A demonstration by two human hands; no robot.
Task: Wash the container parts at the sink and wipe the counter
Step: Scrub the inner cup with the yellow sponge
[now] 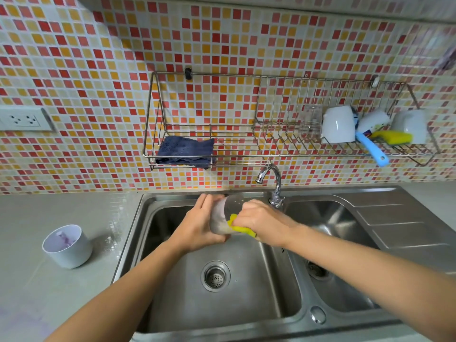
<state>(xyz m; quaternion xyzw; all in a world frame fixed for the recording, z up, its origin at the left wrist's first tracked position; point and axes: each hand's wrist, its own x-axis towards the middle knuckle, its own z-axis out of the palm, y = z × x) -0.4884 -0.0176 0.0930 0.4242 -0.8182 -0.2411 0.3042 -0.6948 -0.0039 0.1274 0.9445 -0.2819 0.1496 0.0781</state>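
1. Our left hand point(199, 225) is wrapped round the clear container point(221, 212), over the left basin of the sink point(246, 304).
2. Our right hand point(261, 220) clutches a yellow sponge point(241, 227) against it.
3. The white cup point(67, 245) sits left of the sink.

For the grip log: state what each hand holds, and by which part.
The left hand wraps the clear container part around its side wall. The right hand grips the yellow sponge, fingers over its top, pressing it against the container.
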